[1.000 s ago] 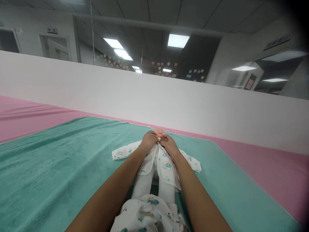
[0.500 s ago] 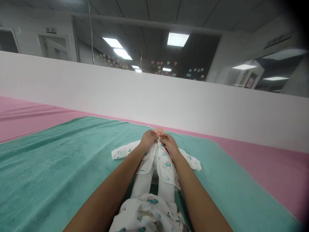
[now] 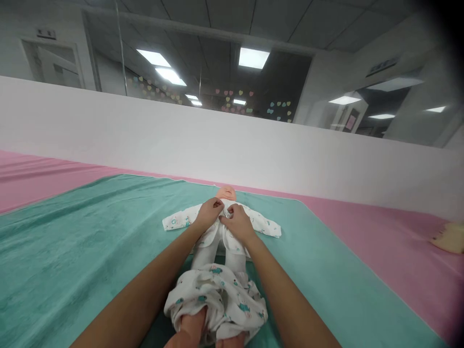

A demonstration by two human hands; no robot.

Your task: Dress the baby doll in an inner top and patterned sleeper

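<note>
A baby doll [image 3: 227,193] lies on its back on a teal blanket [image 3: 119,241], its head away from me. It wears a white printed baby jacket [image 3: 264,224] with both sleeves spread out to the sides. My left hand [image 3: 211,212] pinches one front edge of the jacket at the chest. Close beside it, my right hand [image 3: 237,221] pinches the other front edge. Below the chest the jacket fronts hang apart over white-covered legs. Matching printed pants [image 3: 217,299] are bunched around the lower legs, and the doll's bare feet show nearest me.
Beneath the blanket is a pink sheet [image 3: 369,232], seen at both sides. A low white wall [image 3: 203,140] runs behind the doll's head, with glass panels and heart stickers above. A pale yellow object [image 3: 449,238] lies at the far right edge.
Both hands have moved down from the doll's neck to its chest, so its head shows more. The camera view has shifted, bringing the feet and the yellow object into sight.
</note>
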